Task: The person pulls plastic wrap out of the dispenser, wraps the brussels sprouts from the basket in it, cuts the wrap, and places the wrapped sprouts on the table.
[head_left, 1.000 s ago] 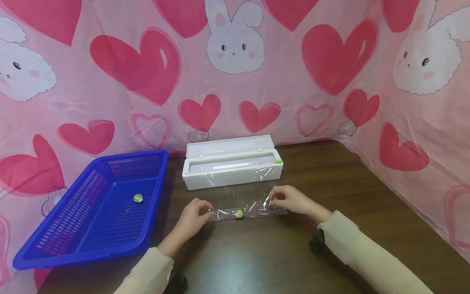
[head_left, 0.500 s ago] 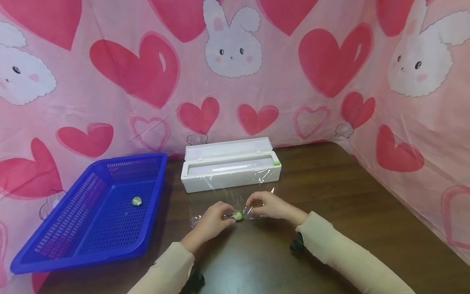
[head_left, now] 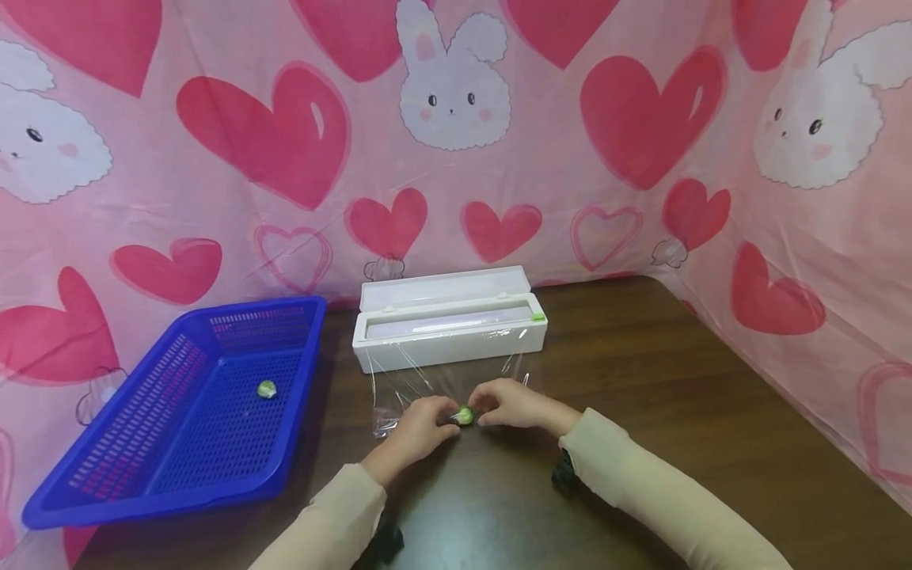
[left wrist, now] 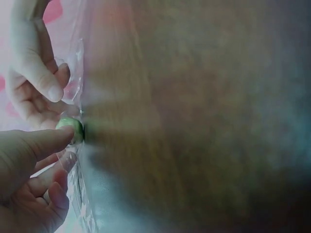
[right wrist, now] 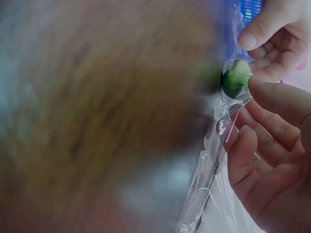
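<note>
The sprout [head_left: 465,416] sits on the table [head_left: 663,372] between both hands, at the near edge of the film [head_left: 406,384], which bunches against it; how far it is covered we cannot tell. Our left hand [head_left: 419,431] and right hand [head_left: 514,405] close in from either side, thumbs and fingers bent with narrow gaps; whether they grip film, sprout or neither we cannot tell. We judge the step in hand to be tucking film round the sprout; the next move seems to call for keeping it snug and turning it into the sheet towards the box [head_left: 456,350] without a tear. The film runs unbroken to that box, whose lid [head_left: 445,290] stands raised above the pale roll [head_left: 456,321] inside. To our left, the blue basket [head_left: 221,427] holds a second sprout [head_left: 267,389] on its slotted floor.
</note>
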Demonstrator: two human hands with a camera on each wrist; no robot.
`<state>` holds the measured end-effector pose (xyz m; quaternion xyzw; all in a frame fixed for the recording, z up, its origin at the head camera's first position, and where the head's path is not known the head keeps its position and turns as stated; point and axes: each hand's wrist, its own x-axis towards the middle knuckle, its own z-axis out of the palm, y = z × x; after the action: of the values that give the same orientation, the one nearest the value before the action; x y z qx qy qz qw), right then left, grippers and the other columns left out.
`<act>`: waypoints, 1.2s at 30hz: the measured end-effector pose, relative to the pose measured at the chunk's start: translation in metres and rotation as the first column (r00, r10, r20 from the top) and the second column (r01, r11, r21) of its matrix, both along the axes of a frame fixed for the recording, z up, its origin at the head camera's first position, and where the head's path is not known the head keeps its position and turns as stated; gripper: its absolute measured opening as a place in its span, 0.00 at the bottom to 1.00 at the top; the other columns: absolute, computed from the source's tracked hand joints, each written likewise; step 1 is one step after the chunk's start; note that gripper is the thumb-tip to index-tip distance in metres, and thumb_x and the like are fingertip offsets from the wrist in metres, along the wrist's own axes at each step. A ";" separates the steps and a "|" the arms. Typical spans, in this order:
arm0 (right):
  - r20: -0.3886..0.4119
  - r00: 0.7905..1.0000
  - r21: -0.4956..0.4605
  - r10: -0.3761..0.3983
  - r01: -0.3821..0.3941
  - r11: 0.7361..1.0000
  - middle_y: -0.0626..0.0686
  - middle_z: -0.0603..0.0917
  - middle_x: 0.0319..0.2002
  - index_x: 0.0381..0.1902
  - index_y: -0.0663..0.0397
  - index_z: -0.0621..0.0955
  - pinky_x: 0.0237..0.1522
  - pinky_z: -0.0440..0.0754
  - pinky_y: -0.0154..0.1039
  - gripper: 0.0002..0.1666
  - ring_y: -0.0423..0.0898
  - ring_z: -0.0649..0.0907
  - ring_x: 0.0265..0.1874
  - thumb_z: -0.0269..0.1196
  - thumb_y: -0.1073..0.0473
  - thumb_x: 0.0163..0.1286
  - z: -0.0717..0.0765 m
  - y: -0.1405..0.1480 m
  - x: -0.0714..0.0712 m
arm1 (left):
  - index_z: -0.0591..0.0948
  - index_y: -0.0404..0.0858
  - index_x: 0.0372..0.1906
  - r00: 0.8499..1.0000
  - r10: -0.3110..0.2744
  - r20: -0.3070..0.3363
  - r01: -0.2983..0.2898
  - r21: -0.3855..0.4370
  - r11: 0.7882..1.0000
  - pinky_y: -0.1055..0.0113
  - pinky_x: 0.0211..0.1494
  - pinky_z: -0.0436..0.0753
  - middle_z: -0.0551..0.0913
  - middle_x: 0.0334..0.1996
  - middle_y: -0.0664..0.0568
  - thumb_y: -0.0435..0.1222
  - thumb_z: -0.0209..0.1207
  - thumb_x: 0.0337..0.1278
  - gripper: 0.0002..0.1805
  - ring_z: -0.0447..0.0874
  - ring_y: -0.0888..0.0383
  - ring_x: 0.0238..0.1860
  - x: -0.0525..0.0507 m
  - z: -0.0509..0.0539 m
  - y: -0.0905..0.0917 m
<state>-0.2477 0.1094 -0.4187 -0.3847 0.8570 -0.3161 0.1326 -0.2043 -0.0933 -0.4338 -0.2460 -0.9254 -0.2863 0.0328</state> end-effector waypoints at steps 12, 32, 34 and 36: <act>-0.005 1.000 0.004 0.012 -0.012 1.000 0.44 0.78 0.28 0.35 0.53 0.80 0.31 0.75 0.34 0.08 0.38 0.75 0.28 0.64 0.69 0.58 -0.003 -0.005 -0.011 | 0.81 0.36 0.32 0.997 0.001 -0.074 -0.006 -0.064 0.998 0.62 0.38 0.77 0.83 0.29 0.51 0.30 0.67 0.43 0.08 0.80 0.55 0.33 -0.008 -0.001 0.003; -0.029 1.000 -0.011 -0.003 0.002 1.000 0.45 0.76 0.27 0.32 0.54 0.74 0.29 0.73 0.34 0.13 0.40 0.74 0.27 0.69 0.64 0.54 -0.006 -0.011 -0.022 | 0.83 0.34 0.31 0.997 -0.009 -0.071 -0.004 -0.179 0.984 0.60 0.36 0.76 0.77 0.25 0.51 0.30 0.57 0.58 0.06 0.77 0.54 0.31 -0.025 0.003 0.003; -0.046 0.999 -0.001 0.019 -0.019 1.000 0.46 0.76 0.27 0.32 0.54 0.73 0.29 0.73 0.34 0.16 0.40 0.73 0.27 0.70 0.64 0.52 -0.006 -0.012 -0.023 | 0.83 0.34 0.31 0.999 0.005 -0.039 -0.012 -0.185 0.983 0.59 0.38 0.76 0.78 0.26 0.50 0.30 0.55 0.59 0.07 0.78 0.53 0.32 -0.026 0.003 0.003; -0.077 0.997 0.017 0.025 -0.024 1.000 0.45 0.75 0.26 0.31 0.53 0.72 0.29 0.72 0.34 0.15 0.40 0.73 0.26 0.69 0.67 0.53 -0.005 -0.013 -0.023 | 0.82 0.34 0.33 1.000 0.018 -0.012 -0.020 -0.176 0.984 0.59 0.40 0.77 0.80 0.28 0.49 0.30 0.53 0.61 0.08 0.79 0.53 0.34 -0.027 0.003 0.004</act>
<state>-0.2709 0.0959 -0.4241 -0.4060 0.8593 -0.2923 0.1065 -0.2315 -0.0889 -0.4304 -0.2407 -0.9493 -0.2015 0.0183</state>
